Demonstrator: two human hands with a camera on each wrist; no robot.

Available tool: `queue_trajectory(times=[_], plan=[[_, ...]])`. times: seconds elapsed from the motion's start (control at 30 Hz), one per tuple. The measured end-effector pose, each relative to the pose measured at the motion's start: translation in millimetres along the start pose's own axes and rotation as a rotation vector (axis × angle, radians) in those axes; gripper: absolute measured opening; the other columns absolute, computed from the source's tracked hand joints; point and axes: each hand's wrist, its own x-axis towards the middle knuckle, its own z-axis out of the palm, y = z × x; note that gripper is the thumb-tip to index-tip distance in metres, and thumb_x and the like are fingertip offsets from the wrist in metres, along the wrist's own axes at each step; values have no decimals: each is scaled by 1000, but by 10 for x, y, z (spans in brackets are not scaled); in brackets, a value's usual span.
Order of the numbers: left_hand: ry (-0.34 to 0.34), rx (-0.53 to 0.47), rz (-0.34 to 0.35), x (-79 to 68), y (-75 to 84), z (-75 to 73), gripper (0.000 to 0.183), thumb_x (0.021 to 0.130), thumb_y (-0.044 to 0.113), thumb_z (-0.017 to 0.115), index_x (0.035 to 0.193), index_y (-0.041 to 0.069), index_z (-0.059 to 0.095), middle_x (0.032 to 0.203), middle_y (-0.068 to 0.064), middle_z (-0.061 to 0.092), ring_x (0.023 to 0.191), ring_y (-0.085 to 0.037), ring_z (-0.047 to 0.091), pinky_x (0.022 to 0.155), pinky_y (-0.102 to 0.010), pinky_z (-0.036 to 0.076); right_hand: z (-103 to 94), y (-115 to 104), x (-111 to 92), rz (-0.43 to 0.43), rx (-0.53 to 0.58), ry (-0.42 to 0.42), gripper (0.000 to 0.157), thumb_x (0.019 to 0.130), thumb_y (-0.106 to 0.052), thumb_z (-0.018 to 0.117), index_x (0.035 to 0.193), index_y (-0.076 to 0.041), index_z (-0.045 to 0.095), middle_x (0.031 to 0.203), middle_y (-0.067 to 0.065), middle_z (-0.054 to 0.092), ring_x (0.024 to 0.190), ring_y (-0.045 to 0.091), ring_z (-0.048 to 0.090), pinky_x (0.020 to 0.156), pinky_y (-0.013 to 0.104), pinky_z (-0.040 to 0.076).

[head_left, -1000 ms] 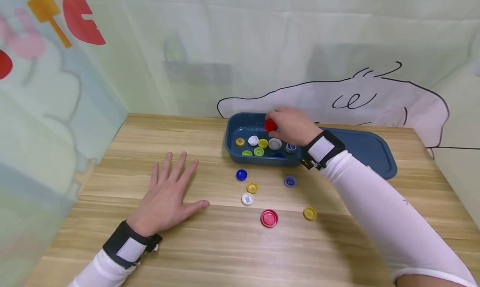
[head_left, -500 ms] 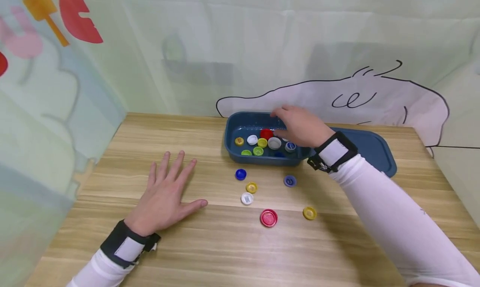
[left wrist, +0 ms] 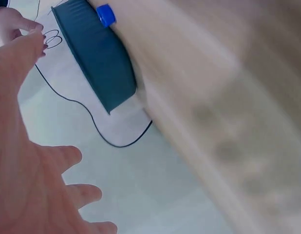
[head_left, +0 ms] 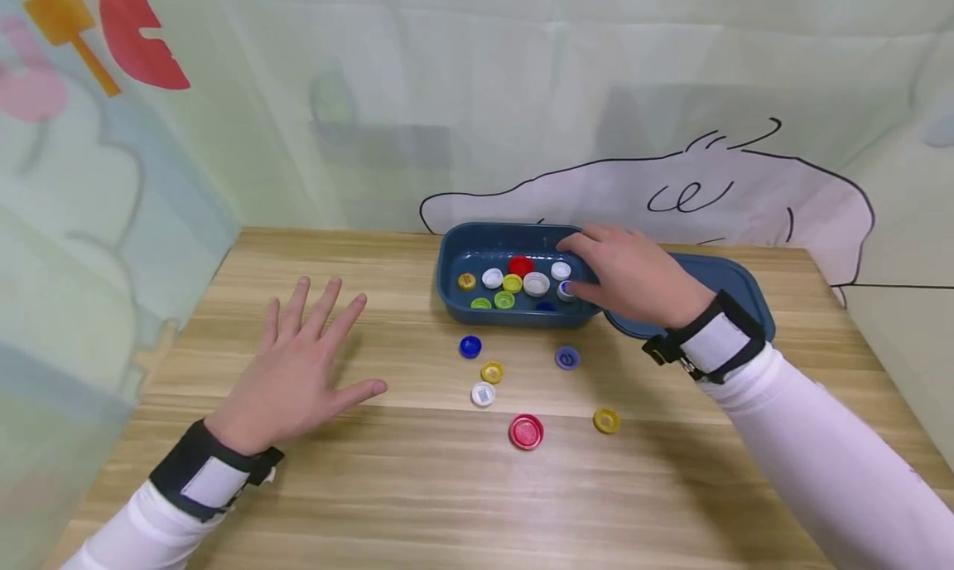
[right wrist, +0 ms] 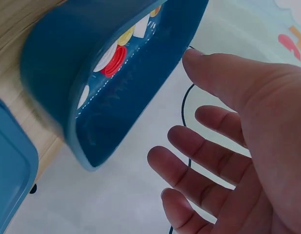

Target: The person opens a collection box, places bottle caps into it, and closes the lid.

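Red cap (head_left: 520,266) is seen in box (head_left: 492,316), left of R hand (head_left: 639,273), loosely spread like L hand (head_left: 294,367); cap's hidden in L-wrist cam.

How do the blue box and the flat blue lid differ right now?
Shape: the box has tall walls; the lid is flat with a low rim.
Contents: the box holds several caps; the visible part of the lid bears none.
Place: in the head view, the box sits left of the lid.
Shared: both are dark blue with rounded corners, on the wooden table.
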Motion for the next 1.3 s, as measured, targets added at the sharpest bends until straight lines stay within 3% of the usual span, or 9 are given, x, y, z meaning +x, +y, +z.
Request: queue_trajectory(times=[0.47,0.63,0.87,0.97,1.13,1.2,1.3], plan=[[-1,96,56,-94,-459,-348,103,74,80,51,153,15,33,158,-15,17,145,-37,-8,108,-59,-10,26,121,-307,-21,-21,20,58,78,-37,77,127,-10,60,114,7,60,104,26,56,91,50,43],[-2,112,55,-121,-592,-340,103,74,79,52,153,14,33,158,-16,17,145,-34,-11,108,-59,-10,22,138,-432,-26,-26,20,57,80,-37,76,127,-9,60,116,8,60,103,25,57,84,47,46],[11,124,84,-46,-618,-250,104,75,80,49,154,15,31,158,-16,18,145,-39,-3,109,-59,-7,58,87,-619,-43,-24,16,55,77,-38,78,123,-12,63,110,4,63,96,21,60,77,40,49],[23,84,110,46,-545,-243,104,75,79,50,155,15,28,158,-16,16,145,-40,0,109,-60,-1,114,36,-723,-92,-16,14,52,76,-37,78,120,-12,65,103,1,65,88,16,61,69,34,49],[77,-41,297,299,-196,-175,96,78,69,59,151,11,35,153,-17,27,138,-41,26,107,-57,23,244,-59,-867,-131,10,-14,46,77,-37,78,115,-15,66,98,-2,66,81,12,61,62,29,46],[60,-84,376,394,-8,-117,91,80,65,61,149,11,38,150,-15,34,135,-36,34,106,-53,29,289,-83,-918,-130,17,-24,46,76,-38,78,114,-16,66,98,-2,65,80,12,61,62,29,46],[-23,-134,439,525,261,-5,80,84,58,61,148,14,41,147,-8,39,131,-25,40,106,-43,34,341,-97,-1000,-115,26,-19,47,76,-40,78,115,-16,66,97,-2,64,80,12,59,64,31,47]])
